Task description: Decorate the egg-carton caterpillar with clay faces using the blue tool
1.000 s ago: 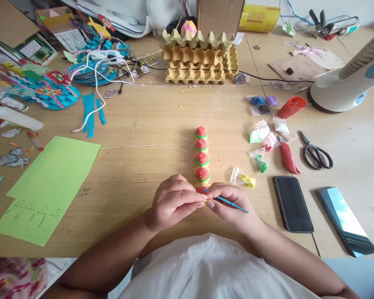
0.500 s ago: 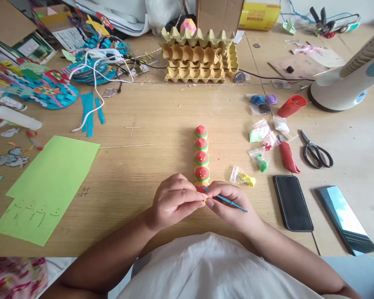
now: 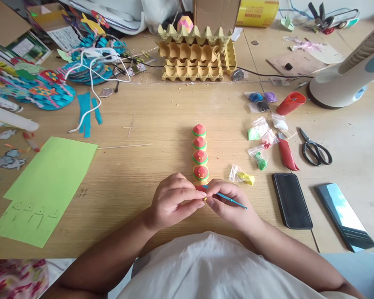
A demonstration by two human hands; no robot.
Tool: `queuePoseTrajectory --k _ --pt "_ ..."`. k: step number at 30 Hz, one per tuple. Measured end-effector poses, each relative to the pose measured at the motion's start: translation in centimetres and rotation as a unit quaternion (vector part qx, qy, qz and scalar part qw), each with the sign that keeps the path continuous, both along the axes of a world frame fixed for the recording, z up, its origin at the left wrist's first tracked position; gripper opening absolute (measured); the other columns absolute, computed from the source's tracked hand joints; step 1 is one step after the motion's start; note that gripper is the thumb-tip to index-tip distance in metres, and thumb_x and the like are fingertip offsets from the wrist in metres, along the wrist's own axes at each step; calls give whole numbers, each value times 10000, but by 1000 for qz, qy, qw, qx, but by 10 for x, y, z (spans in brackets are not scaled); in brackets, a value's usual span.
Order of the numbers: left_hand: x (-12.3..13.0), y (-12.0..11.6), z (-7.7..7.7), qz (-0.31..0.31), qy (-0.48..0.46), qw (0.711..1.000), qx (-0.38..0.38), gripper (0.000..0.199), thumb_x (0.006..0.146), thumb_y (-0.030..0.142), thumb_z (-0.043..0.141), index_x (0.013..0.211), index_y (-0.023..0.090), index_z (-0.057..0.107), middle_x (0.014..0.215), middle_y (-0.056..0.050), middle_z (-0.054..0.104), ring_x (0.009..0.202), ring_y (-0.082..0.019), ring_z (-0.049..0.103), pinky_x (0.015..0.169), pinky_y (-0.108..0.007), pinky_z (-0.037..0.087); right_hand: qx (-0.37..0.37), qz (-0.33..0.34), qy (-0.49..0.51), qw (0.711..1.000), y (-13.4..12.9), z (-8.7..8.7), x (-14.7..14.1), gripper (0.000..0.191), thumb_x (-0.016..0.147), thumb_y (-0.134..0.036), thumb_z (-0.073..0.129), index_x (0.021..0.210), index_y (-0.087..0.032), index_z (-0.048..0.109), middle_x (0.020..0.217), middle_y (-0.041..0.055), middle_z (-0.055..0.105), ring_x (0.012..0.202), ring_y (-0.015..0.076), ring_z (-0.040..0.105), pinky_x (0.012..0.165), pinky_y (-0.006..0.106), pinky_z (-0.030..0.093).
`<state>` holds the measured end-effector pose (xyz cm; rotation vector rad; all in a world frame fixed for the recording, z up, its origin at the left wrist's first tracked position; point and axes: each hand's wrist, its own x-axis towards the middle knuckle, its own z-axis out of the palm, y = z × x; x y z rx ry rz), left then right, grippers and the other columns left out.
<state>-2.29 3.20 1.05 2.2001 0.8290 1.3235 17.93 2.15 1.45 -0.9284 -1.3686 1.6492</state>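
My left hand [image 3: 176,197] is closed in a pinch, its fingertips meeting those of my right hand over a tiny piece of yellow clay [image 3: 205,199]. My right hand [image 3: 229,203] also holds a thin blue modelling tool [image 3: 227,197], which slants across its fingers. Just beyond my fingers runs an upright row of egg-carton cups [image 3: 200,158], topped with red clay and ringed with green. The nearer ones carry small yellow marks like faces. My hands partly cover the closest red cup [image 3: 201,188].
On the right lie bagged yellow clay [image 3: 245,178], bagged green clay [image 3: 261,161], a red-handled cutter [image 3: 288,154], scissors [image 3: 314,148] and two phones [image 3: 292,201]. Green paper [image 3: 46,182] with drawings lies left. Egg cartons [image 3: 191,54] stand at the back, a white fan base [image 3: 330,89] at the right.
The view has shifted slightly, so the table's things sit a little further left. My fingertips have moved a little around the yellow piece; both hands keep their pinch.
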Motion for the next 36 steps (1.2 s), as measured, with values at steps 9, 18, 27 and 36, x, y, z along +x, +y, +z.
queuePoseTrajectory --k 9,18,27,36 --pt "1 -3 2 34 10 999 6 100 874 218 746 965 209 707 806 -7 726 693 -128 623 682 -286 503 18 -22 -18 999 0 2 -1 122 878 -300 695 791 -215 685 784 27 635 720 155 571 610 269 457" --pt "4 -4 3 45 11 999 -9 71 867 186 733 927 207 700 795 -3 724 699 -132 622 684 -286 503 36 -38 -28 998 -3 0 -3 131 910 -315 678 830 -212 667 823 35 648 714 147 576 604 263 452" --pt "5 -5 4 48 4 998 -46 102 871 145 707 954 204 711 802 -11 731 708 -137 624 683 -298 501 40 -46 -37 997 -4 -3 -2 86 921 -284 673 882 -211 692 844 40 667 730 148 597 608 263 455" --pt "6 -7 3 63 8 997 -44 130 840 117 739 932 204 711 805 -13 731 708 -144 621 685 -307 499 60 -47 -35 996 -4 -6 -3 41 921 -230 672 891 -224 700 842 27 672 724 141 596 607 259 454"
